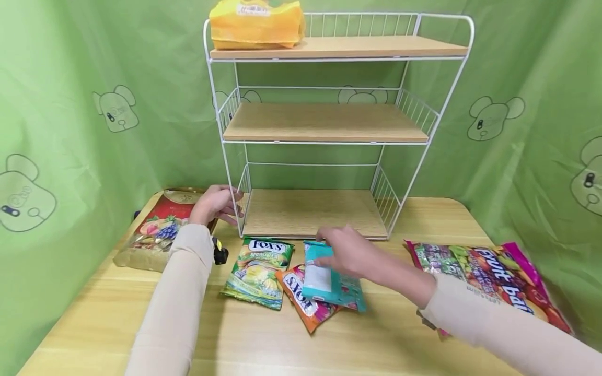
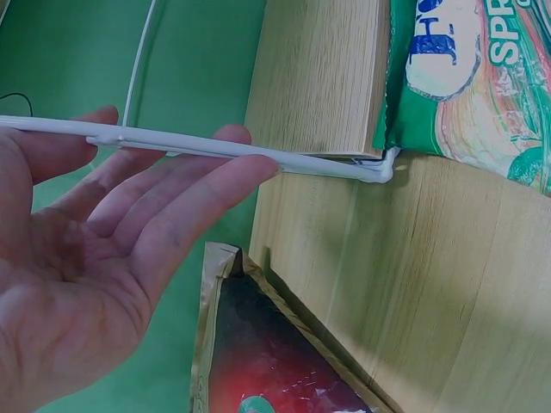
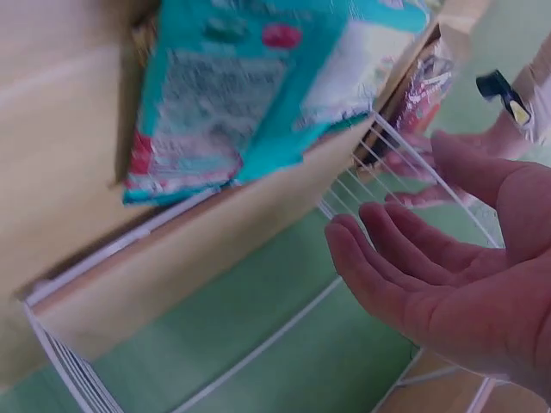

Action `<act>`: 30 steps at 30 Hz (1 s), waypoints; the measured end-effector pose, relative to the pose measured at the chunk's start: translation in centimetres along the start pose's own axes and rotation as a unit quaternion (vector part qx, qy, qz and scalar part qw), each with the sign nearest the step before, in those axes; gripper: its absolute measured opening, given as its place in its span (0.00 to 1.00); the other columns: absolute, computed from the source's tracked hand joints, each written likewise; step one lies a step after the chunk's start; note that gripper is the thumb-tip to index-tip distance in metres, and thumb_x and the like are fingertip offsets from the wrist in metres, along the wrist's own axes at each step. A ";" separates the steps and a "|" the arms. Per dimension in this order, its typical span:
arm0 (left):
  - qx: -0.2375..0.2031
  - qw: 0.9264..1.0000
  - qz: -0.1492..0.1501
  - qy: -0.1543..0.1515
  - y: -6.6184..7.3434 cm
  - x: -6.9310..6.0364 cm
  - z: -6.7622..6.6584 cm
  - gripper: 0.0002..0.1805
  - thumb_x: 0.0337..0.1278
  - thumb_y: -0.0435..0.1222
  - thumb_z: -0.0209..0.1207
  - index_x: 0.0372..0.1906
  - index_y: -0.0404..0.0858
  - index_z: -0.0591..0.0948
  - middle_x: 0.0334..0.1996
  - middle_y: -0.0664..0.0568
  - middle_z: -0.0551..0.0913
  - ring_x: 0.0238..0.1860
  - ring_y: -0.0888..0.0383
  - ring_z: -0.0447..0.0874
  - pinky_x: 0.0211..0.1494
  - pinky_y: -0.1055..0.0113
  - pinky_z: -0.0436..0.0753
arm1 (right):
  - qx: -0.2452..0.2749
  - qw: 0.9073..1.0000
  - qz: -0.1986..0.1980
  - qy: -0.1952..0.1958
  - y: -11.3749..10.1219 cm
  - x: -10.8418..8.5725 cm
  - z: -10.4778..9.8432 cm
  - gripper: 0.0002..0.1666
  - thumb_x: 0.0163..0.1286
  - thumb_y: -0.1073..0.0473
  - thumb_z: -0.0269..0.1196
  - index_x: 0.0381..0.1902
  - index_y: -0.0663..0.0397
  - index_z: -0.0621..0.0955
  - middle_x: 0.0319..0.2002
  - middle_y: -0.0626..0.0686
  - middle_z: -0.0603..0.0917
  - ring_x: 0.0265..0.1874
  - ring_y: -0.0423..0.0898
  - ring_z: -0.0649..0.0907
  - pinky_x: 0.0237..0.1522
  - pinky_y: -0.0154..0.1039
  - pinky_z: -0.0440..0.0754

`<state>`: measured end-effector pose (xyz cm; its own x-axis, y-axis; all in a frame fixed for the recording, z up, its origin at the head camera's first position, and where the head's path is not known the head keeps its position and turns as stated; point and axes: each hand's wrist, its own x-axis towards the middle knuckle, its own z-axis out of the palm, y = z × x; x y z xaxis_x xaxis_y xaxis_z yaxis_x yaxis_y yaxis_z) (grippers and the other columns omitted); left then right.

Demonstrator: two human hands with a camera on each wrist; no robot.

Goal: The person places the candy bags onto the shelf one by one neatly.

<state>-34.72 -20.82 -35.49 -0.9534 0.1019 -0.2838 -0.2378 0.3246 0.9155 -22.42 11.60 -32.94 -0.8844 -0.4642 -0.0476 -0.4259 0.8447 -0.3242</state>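
Observation:
At the lower left post of the white-framed rack (image 1: 310,210), my left hand (image 1: 217,203) touches the frame with extended fingers. The left wrist view shows that hand (image 2: 95,267) along the white post (image 2: 323,165), palm visible. My right hand (image 1: 345,253) is over a teal packet (image 1: 317,277), fingers slightly bent. In the right wrist view the hand (image 3: 456,275) is apart from the teal packet (image 3: 215,112), holding nothing. The teal packet lies partly over an orange Fox's packet (image 1: 308,308). A green Fox's packet (image 1: 263,271) lies to their left.
A large red and gold bag (image 1: 162,224) lies left of the rack, and a pink fruit bag (image 1: 498,277) lies on the right of the table (image 1: 390,344). An orange-yellow package (image 1: 256,26) sits on the top shelf. Green curtains surround the table.

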 end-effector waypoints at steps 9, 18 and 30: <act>-0.005 1.000 -0.007 -0.002 -0.1 0.1 -0.1 0.24 0.77 0.39 0.50 0.69 0.31 0.68 0.52 0.25 0.81 0.55 0.33 0.84 0.50 0.47 0.91 | -0.014 0.997 0.047 -0.061 -0.2 -1.3 2.2 0.54 0.51 0.44 0.81 0.70 0.60 0.71 0.64 0.63 0.79 0.61 0.60 0.80 0.63 0.59 0.82; -0.009 1.000 -0.006 -0.004 0.1 0.3 -0.1 0.24 0.77 0.38 0.51 0.69 0.32 0.67 0.42 0.33 0.85 0.55 0.33 0.84 0.48 0.48 0.92 | -0.024 0.995 0.057 -0.082 0.5 -2.9 4.4 0.64 0.46 0.43 0.83 0.73 0.61 0.65 0.70 0.72 0.67 0.70 0.67 0.69 0.69 0.66 0.73; -0.013 1.000 -0.008 -0.003 0.0 0.3 -0.2 0.25 0.76 0.39 0.52 0.70 0.32 0.67 0.34 0.42 0.85 0.40 0.44 0.90 0.49 0.48 0.91 | -0.062 0.996 0.025 -0.054 0.8 -2.9 5.7 0.58 0.41 0.51 0.86 0.66 0.58 0.68 0.57 0.64 0.74 0.65 0.65 0.73 0.67 0.62 0.79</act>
<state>-35.08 -21.00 -35.57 -0.9485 0.1029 -0.2995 -0.2571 0.3019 0.9180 -19.09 12.12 -38.44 -0.8826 -0.4407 -0.1638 -0.4076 0.8908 -0.2006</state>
